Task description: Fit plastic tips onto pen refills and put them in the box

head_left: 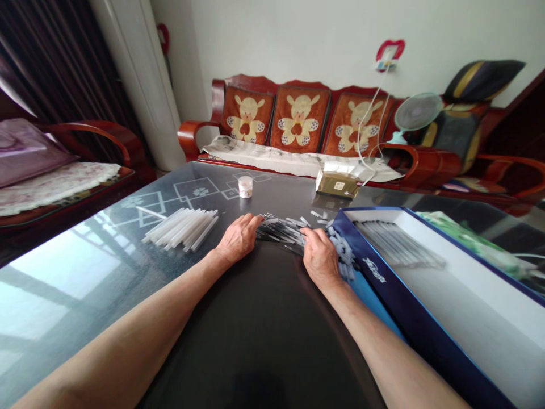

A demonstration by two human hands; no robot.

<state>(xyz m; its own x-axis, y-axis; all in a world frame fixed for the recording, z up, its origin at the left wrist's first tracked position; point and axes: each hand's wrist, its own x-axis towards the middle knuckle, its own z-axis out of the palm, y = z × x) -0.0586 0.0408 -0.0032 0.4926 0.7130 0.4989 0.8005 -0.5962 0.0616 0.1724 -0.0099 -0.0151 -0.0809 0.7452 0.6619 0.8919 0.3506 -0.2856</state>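
A loose pile of thin dark rods with pale ends, looking like pen refills (279, 230), lies on the table between my two hands. My left hand (239, 237) rests at the pile's left end, its fingers curled together; whatever is in them is hidden. At the right end, my right hand (320, 254) has thumb and forefinger pinched by the rods, and I cannot make out what they hold. Small translucent grey pieces, perhaps pen caps (342, 247), are heaped just right of that hand. Farther left lies a stack of white plastic tubes (183, 228).
A blue box (361, 241) with a white inside stands at right, holding a row of slim pens (395, 244). Behind are a small white tub (245, 187) and a tissue box (338, 183). A green-and-white packet (464, 236) lies beyond the blue box.
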